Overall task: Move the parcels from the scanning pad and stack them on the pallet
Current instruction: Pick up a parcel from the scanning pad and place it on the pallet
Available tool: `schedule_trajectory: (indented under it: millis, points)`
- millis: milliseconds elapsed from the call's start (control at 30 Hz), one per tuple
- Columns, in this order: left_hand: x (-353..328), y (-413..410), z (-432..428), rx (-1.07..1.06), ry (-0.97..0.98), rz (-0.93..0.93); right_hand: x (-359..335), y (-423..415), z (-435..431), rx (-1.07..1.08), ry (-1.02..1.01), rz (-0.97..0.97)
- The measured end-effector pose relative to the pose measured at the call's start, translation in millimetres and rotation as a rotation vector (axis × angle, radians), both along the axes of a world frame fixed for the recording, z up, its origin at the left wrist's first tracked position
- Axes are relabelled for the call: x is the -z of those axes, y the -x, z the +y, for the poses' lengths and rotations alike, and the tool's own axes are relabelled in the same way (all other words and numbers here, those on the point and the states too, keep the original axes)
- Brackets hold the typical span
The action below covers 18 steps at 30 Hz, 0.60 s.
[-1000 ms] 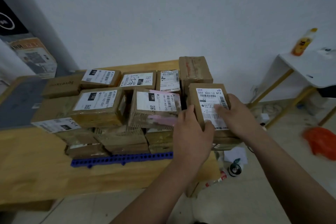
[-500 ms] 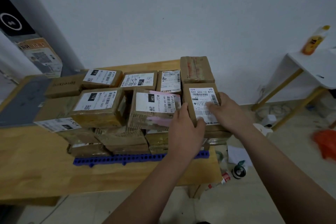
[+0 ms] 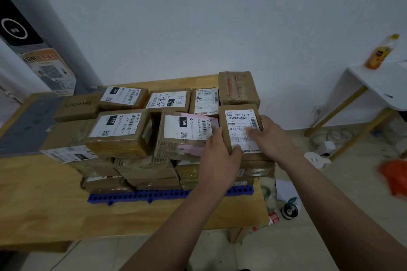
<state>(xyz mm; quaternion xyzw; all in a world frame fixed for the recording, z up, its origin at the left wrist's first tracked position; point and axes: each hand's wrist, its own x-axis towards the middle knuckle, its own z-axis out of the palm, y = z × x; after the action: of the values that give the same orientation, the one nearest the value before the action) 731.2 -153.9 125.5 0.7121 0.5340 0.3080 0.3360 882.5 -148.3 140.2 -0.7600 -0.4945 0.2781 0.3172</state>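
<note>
Parcel 502 602-12 812 (image 3: pixel 239 119), left hand (image 3: pixel 217 160) and right hand (image 3: pixel 272 139) grips clamped on it: best squared flush on the blue pallet (image 3: pixel 141 196) stack before release.

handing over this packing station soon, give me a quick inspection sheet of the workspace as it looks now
surface: wooden table, grey pad at its left end
job's things: parcels stacked in layers on the blue pallet; 502 parcel on the stack's right front corner
clutter: tape roll, paper and orange bag on the floor to the right
grippers: left hand grips the 502 parcel's near left edge; right hand holds its right side, thumb on the label
cables: white cables tangled on the floor under the side table
surroundings: white wall; orange bottle on the side table
</note>
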Motion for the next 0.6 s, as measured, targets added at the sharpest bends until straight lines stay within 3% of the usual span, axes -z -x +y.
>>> schedule_trajectory:
  millis: [600]
  points:
    - [6.7, -3.3, 10.9, -0.01, 0.014, 0.003, 5.4, -1.6, 4.5, 0.0, -0.019, 0.048]
